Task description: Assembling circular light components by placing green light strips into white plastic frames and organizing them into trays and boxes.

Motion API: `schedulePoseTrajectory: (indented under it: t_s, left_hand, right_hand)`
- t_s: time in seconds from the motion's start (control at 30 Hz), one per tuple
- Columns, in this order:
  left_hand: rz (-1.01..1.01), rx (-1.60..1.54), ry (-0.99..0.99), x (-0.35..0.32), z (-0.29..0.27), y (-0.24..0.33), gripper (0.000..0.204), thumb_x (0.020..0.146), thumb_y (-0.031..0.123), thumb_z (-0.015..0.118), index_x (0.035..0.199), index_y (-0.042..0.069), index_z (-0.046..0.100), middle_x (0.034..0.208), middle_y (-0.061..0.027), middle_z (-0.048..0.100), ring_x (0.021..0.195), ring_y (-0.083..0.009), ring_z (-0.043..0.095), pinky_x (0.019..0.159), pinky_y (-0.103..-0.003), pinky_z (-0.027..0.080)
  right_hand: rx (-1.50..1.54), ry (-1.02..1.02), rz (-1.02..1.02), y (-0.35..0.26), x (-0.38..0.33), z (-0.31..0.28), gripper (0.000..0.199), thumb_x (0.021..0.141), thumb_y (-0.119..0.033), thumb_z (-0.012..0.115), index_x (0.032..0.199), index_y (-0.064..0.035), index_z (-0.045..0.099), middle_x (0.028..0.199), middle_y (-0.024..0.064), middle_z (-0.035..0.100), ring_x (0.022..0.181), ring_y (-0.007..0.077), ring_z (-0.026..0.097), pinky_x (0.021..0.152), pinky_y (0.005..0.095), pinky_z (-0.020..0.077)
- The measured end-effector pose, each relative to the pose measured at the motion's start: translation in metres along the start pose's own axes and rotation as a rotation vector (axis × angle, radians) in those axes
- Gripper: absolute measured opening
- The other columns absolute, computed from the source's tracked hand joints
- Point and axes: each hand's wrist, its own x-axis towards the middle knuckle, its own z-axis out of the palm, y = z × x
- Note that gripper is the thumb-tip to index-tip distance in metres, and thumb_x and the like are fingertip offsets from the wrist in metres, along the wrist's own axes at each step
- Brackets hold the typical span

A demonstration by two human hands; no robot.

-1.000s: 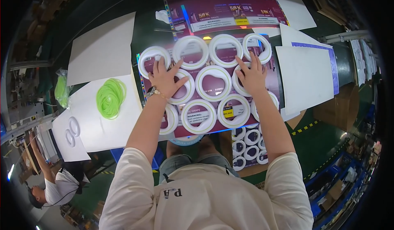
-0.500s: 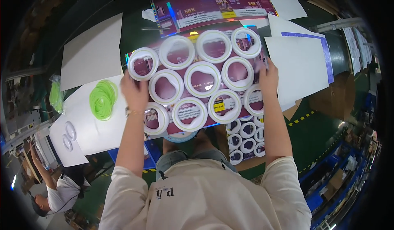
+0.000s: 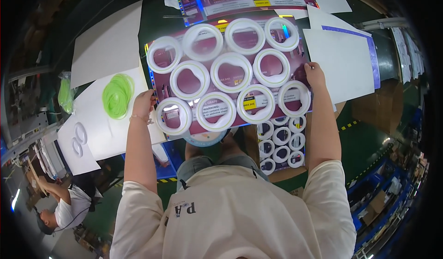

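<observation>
A maroon printed sheet [image 3: 160,84] lies tilted at the table's near side, with several white rings [image 3: 188,94] set out on it in staggered rows. A thin pale-green line runs around many of the rings. My left hand [image 3: 146,103] pinches the sheet's left edge near its lower corner. At the right edge, my right hand [image 3: 315,75] is closed on the sheet with the fingertips at its border. Left of the sheet, a coil of bright green bands [image 3: 118,96] rests on white paper.
Two more white rings [image 3: 84,136] lie at the far left. Another printed sheet [image 3: 221,12] is at the back; white sheets [image 3: 341,60] lie to the right. Below the table edge is a second ring-covered sheet [image 3: 273,138]. A person [image 3: 69,210] works at lower left.
My left hand has shifted toward the near corner of the sheet's left edge. My right hand has moved slightly outward along the right edge. The whole view has shifted a little.
</observation>
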Motion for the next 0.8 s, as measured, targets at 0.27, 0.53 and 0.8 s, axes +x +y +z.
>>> schedulePoseTrajectory:
  t_s: [0.27,0.53,0.8]
  left_hand:
    - [0.418,0.479,0.074,0.036,0.002,-0.019,0.027,0.086,0.018,0.066,0.103,0.0,0.056,0.085,-0.0079,0.064,0.071,-0.0106,0.058,0.054,-0.025,0.046]
    - [0.293,0.224,-0.078,0.026,0.005,-0.008,0.028,0.09,0.013,0.061,0.116,0.013,0.05,0.075,-0.0028,0.063,0.061,-0.009,0.055,0.051,-0.024,0.042]
    - [0.329,0.048,-0.145,0.041,-0.009,-0.01,0.029,0.092,0.012,0.058,0.12,0.013,0.049,0.078,-0.0006,0.063,0.064,-0.0071,0.055,0.052,-0.022,0.041]
  right_hand:
    - [0.064,-0.024,-0.059,0.006,0.0,0.003,0.04,0.089,-0.035,0.058,0.111,-0.0018,0.059,0.097,0.0172,0.067,0.091,0.033,0.064,0.082,0.0393,0.0485]
    - [0.654,-0.097,0.051,0.015,-0.016,0.009,0.027,0.09,-0.017,0.06,0.112,-0.0029,0.06,0.087,0.0092,0.067,0.08,0.0153,0.063,0.072,0.0297,0.0489]
    - [0.997,-0.101,0.195,0.027,-0.042,0.024,0.029,0.091,-0.007,0.059,0.12,-0.0076,0.055,0.084,0.0044,0.065,0.069,0.0102,0.061,0.06,0.0248,0.0484]
